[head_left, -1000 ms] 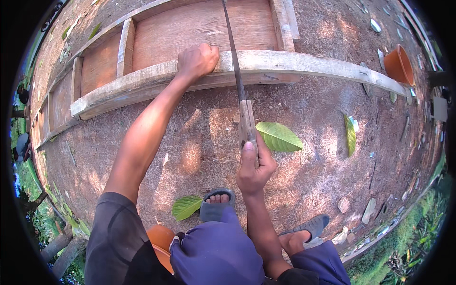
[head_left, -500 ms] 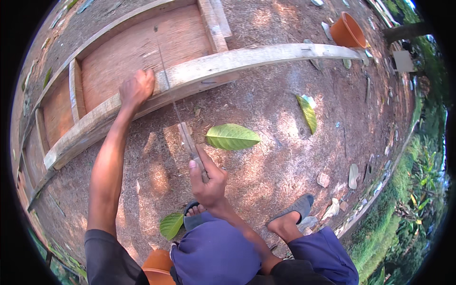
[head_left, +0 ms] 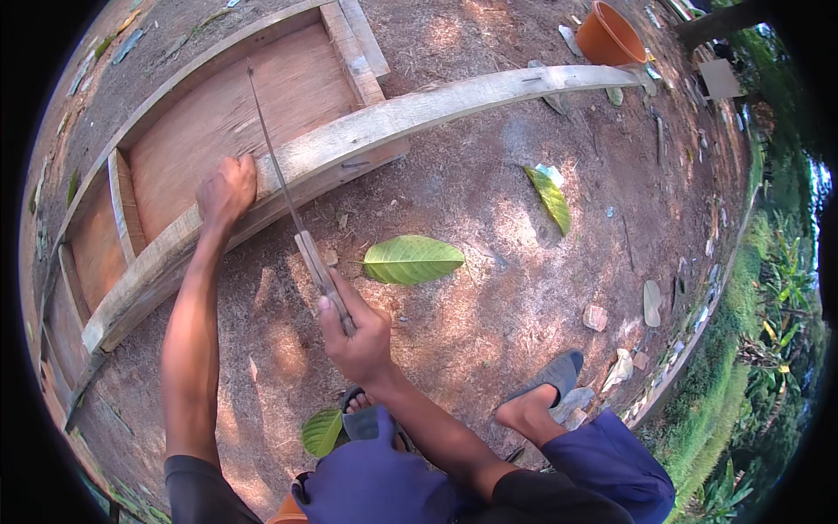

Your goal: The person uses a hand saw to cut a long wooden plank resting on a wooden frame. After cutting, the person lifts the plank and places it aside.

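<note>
Saw (head_left: 314, 264) crossed plank (head_left: 375, 128)
Right fingers (head_left: 352, 295) clamped it, left fingers (head_left: 240, 172) the plank's far edge; ground (head_left: 489, 327) opened right of both.

Saw (head_left: 303, 240) across plank (head_left: 375, 127), bucket (head_left: 596, 42) apparently behind

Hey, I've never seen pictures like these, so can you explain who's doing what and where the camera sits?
There's no machine: a person works with two bare hands. A wide fisheye camera worn on the head looks down, so straight edges bend. The right hand holds a handsaw by its wooden handle, the blade reaching across a long, pale wooden plank. The left hand is curled at that plank; its fingertips are hidden. Beyond lies a wooden frame with a reddish-brown panel. On the ground are green leaves and an orange bucket by the plank's far right end.
</note>
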The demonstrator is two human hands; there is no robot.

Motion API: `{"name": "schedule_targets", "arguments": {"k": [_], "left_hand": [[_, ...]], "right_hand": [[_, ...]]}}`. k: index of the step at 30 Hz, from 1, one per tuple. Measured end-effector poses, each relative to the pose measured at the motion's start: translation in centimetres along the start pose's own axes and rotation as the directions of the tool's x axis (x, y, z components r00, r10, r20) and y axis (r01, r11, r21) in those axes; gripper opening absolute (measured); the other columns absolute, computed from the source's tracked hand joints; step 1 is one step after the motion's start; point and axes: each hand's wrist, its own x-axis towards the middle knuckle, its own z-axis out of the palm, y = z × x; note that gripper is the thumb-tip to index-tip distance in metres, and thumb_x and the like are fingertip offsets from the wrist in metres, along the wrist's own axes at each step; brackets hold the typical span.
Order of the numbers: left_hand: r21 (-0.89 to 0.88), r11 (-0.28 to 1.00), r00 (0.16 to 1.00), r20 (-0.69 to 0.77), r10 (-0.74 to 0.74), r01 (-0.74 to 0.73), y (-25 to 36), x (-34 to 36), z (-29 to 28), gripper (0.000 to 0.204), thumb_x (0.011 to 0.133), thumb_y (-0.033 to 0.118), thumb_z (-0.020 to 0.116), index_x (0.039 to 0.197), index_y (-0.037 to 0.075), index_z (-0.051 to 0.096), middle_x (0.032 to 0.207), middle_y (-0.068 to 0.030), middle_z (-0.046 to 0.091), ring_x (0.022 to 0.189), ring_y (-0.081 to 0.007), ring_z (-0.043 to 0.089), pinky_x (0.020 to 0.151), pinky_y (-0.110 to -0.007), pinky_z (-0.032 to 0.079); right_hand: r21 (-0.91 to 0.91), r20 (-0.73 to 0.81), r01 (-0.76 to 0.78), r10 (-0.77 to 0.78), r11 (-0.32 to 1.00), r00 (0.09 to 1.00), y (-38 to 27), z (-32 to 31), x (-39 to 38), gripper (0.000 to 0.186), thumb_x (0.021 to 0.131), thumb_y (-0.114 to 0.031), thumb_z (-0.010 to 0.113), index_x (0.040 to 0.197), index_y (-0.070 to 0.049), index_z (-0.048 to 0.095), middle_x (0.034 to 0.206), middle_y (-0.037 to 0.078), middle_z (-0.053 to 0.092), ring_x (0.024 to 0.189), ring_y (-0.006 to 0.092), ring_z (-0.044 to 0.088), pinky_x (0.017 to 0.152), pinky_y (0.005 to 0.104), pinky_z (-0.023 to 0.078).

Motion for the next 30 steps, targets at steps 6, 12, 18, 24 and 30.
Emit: {"name": "schedule_targets", "arguments": {"k": [6, 12, 18, 24, 30], "left_hand": [[0.057, 0.989, 0.991, -0.001, 0.134, -0.133, -3.2, 0.4, 2.1, 0.054, 0.096, 0.039, 0.036, 0.077, -0.004, 0.063, 0.068, -0.0235, 0.064, 0.062, -0.0357, 0.062, 0.063, -0.052, 0.047], [0.048, 0.998, 0.999, 0.029, 0.028, -0.029, -1.5, 0.1, 0.1, 0.047, 0.096, 0.039, 0.036, 0.068, 0.007, 0.056, 0.056, -0.0022, 0.051, 0.049, -0.0208, 0.046, 0.050, -0.045, 0.041], [-0.044, 0.994, 0.992, 0.078, 0.100, -0.097, 0.2, 0.1, -0.3, 0.055, 0.096, 0.040, 0.033, 0.073, -0.002, 0.061, 0.063, -0.0197, 0.060, 0.059, -0.0341, 0.058, 0.064, -0.052, 0.047], [-0.021, 1.000, 0.990, 0.141, -0.011, 0.014, -2.1, 0.1, -0.4, 0.046, 0.096, 0.040, 0.033, 0.067, 0.010, 0.052, 0.053, 0.0038, 0.044, 0.045, -0.0139, 0.037, 0.040, -0.036, 0.032], [-0.033, 0.997, 0.994, 0.081, 0.077, -0.075, -0.2, 0.7, -0.1, 0.049, 0.095, 0.040, 0.034, 0.061, 0.009, 0.052, 0.053, -0.0009, 0.047, 0.047, -0.0180, 0.042, 0.046, -0.041, 0.037]], "right_hand": [[-0.002, 0.025, 0.036, -0.036, 0.999, 0.999, 1.2, 1.2, 1.2, 0.044, 0.097, -0.015, 0.059, 0.132, 0.011, 0.057, 0.079, 0.009, 0.070, 0.062, 0.0067, 0.060, 0.054, 0.0255, 0.048], [-0.047, 0.005, 0.059, -0.059, 0.997, 0.998, 1.6, -2.0, -4.2, 0.047, 0.096, -0.014, 0.060, 0.136, 0.011, 0.054, 0.075, 0.012, 0.070, 0.062, 0.0105, 0.066, 0.053, 0.0264, 0.051], [-0.020, -0.083, 0.078, -0.079, 0.997, 0.993, 1.6, 1.1, 0.3, 0.039, 0.098, -0.011, 0.055, 0.132, 0.007, 0.059, 0.076, 0.003, 0.060, 0.063, 0.0049, 0.050, 0.053, 0.0251, 0.041], [-0.040, 0.034, 0.077, -0.076, 0.996, 0.997, 2.1, -1.8, -4.6, 0.044, 0.097, -0.011, 0.057, 0.135, 0.012, 0.054, 0.072, 0.005, 0.065, 0.059, 0.0060, 0.059, 0.051, 0.0238, 0.046], [-0.053, -0.042, 0.067, -0.070, 0.996, 0.997, 2.5, 1.7, 2.6, 0.042, 0.098, -0.014, 0.059, 0.134, 0.008, 0.057, 0.074, 0.004, 0.065, 0.061, 0.0072, 0.060, 0.053, 0.0245, 0.047]]}}
